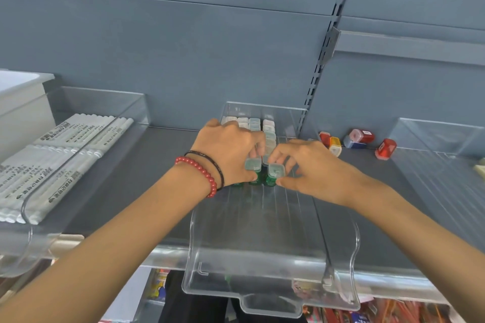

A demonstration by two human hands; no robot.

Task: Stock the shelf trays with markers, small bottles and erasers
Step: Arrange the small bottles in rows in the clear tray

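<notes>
A clear plastic tray (270,270) sits in the middle of the grey shelf, its front lip hanging over the edge. Rows of small green bottles with pale clear caps (262,127) fill its back half. My left hand (228,149), with a red bead bracelet and a black band at the wrist, grips a front bottle (253,166). My right hand (307,165) pinches the neighbouring front bottle (275,172) between thumb and fingers. A second clear tray (86,102) at the left holds several white markers (65,144).
Loose small erasers in red, orange and blue cases (357,140) lie on the shelf behind my right hand. A third clear tray (441,139) stands at the right. A white box (21,102) sits at far left. Coloured goods (367,315) show on the shelf below.
</notes>
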